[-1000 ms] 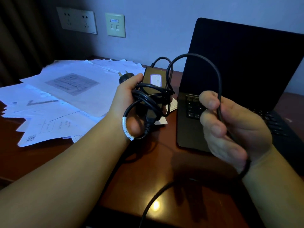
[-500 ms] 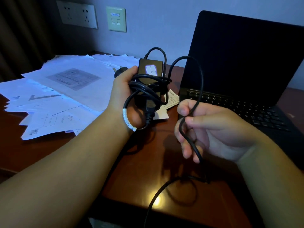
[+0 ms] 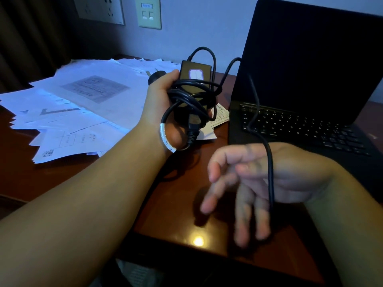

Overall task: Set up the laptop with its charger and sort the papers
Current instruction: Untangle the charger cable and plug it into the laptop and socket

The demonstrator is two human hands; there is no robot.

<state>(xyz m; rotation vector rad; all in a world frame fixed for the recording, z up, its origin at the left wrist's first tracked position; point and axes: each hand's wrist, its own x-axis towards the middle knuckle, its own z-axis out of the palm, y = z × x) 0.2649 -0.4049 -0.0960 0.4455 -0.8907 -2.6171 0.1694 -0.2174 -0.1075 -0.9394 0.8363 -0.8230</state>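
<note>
My left hand [image 3: 165,100] grips the black charger brick [image 3: 194,74] with its cable wound in loops around it; the wall plug [image 3: 154,76] sticks out behind my thumb. One strand of the cable [image 3: 269,162] runs from the bundle over the laptop's keyboard and drapes across the back of my right hand [image 3: 255,179]. That hand hovers low over the desk with fingers spread and pointing down, blurred, holding nothing. The black laptop [image 3: 300,121] stands open at the right with a dark screen. Loose white papers [image 3: 83,104] lie spread at the left.
A brown wooden desk [image 3: 182,195] carries everything; its front edge is near me. On the wall behind are a power socket panel [image 3: 99,9] and a small switch plate [image 3: 149,13]. A dark curtain hangs at the far left.
My right hand has let go of the cable, opened its fingers and dropped toward the desk; the strand now lies across its back. My left hand keeps its hold on the charger.
</note>
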